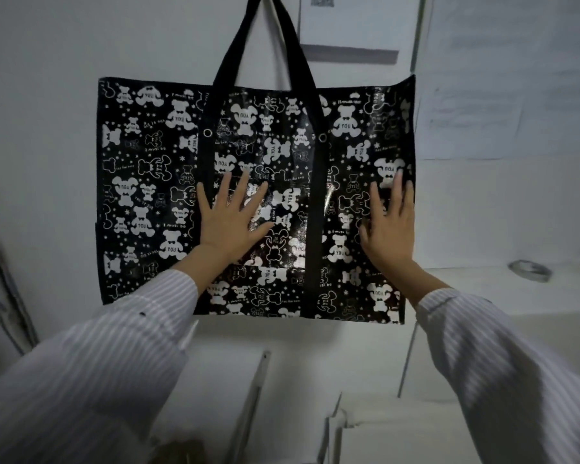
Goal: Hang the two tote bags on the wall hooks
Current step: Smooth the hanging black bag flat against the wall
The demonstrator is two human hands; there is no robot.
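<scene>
A large black tote bag printed with white bears hangs flat against the white wall. Its black handles run up to the frame's top edge, where the hook is out of view. My left hand lies flat on the bag's middle with fingers spread. My right hand rests flat on the bag's right side, fingers apart. Neither hand holds anything. Only one bag is in view.
Below the bag stand white cabinets or boxes. A roll of tape lies on a white ledge at the right. Papers are stuck on the wall to the right. A dark cable or frame runs along the left.
</scene>
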